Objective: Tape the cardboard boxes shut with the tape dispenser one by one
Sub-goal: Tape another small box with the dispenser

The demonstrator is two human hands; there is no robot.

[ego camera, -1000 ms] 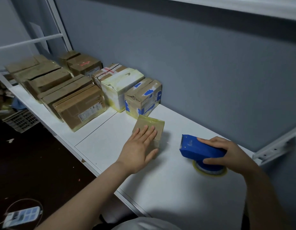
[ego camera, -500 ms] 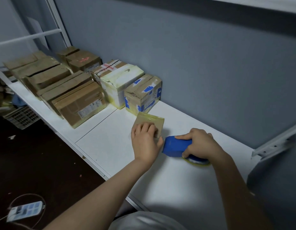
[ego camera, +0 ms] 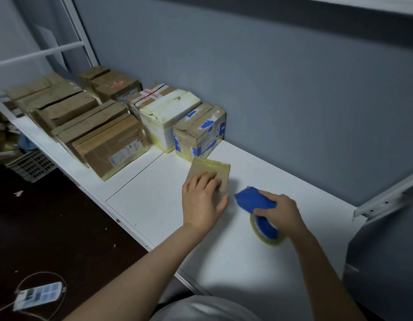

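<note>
A small flat cardboard box (ego camera: 213,169) with yellowish tape on it lies on the white table (ego camera: 224,251). My left hand (ego camera: 202,201) rests on its near end, fingers curled over the top and thumb at its right side. My right hand (ego camera: 280,210) grips the blue tape dispenser (ego camera: 253,199), whose roll of clear tape (ego camera: 265,232) hangs below my palm. The dispenser's nose sits a short way right of the box, apart from it and blurred by motion.
Several taped cardboard boxes (ego camera: 198,128) stand in a row along the grey wall to the left, some larger ones (ego camera: 108,144) nearer the table's front edge. A white metal bracket (ego camera: 386,195) juts in at right. A power strip (ego camera: 39,295) lies on the dark floor.
My right hand first brought the dispenser left up against the box, then pulled it back right and toward me. My left hand's fingers went from flat to curled on the box.
</note>
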